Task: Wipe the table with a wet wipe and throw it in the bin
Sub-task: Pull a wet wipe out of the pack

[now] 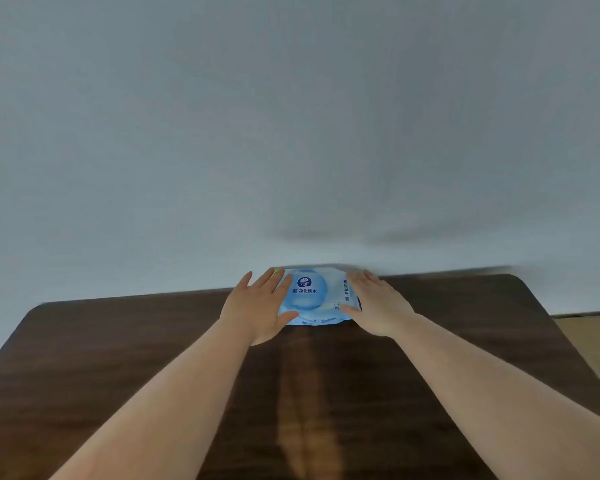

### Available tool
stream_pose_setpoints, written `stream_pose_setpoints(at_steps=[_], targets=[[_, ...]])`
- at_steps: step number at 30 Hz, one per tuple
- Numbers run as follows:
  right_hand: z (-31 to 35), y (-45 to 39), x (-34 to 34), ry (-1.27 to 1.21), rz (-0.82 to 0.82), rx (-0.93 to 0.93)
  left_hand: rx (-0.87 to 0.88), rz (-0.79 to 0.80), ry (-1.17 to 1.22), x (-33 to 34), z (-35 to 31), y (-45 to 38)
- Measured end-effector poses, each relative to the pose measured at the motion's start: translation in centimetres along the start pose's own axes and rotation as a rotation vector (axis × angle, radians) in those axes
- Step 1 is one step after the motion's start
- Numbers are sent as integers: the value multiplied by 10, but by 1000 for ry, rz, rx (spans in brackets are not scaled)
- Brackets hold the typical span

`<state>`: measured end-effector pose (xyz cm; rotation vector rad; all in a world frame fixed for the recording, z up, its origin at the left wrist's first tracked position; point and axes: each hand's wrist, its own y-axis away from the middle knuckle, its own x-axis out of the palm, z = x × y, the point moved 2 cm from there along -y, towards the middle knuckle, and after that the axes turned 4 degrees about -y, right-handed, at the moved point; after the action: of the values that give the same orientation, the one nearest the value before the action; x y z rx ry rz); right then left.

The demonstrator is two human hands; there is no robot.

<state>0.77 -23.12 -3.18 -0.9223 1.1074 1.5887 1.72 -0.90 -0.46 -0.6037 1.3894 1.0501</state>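
Dark brown wood grain fills the lower half of my view: the table (118,358) runs away from me to a pale grey-blue wall (222,116), and its far corners are rounded. At the far edge, right against the wall, lies the wet wipe pack (310,296), a soft light-blue packet with a round dark-blue logo and printed characters on its top face. It rests flat on the wood.

Both bare forearms reach forward from the bottom of the frame. My left hand (257,306) sits at the pack's left side, fingers spread and stretched out, the thumb lying along the near left corner of the packet. My right hand (378,306) mirrors it at the right side, fingers extended, thumb touching the near right corner. Neither hand is curled around anything; both are splayed wide, flanking the pack, and I cannot tell whether the palms press on it.

A strip of tan floor (589,341) shows past the table's right edge. The far edge is motion-blurred.
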Motion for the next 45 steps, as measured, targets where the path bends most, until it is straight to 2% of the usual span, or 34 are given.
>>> stream_pose_setpoints(at_steps=[6, 10, 20, 22, 27, 31, 37, 41, 45], targets=[[-7, -33, 30, -61, 96, 26, -19, 76, 12, 37, -8, -43], [-6, -55, 47, -111, 110, 14, -19, 30, 25, 57, -10, -68], [-19, -74, 67, -195, 147, 25, -9, 53, 137, 65, -5, -94], [-19, -75, 66, -198, 150, 17, -17, 6, 212, 58, -4, -96], [-18, -75, 61, -194, 144, 19, -246, -162, 516, 40, 7, -114], [-15, -74, 52, -97, 37, -29, -310, -311, 534, 36, 16, -113], [-3, -80, 48, -47, -178, -76, -358, -376, 600, 34, 21, -112], [4, -87, 50, -48, -203, -72, -479, -300, 599, 35, 19, -107], [7, -92, 46, -60, -199, -57, -305, -135, 601, 51, 5, -101]])
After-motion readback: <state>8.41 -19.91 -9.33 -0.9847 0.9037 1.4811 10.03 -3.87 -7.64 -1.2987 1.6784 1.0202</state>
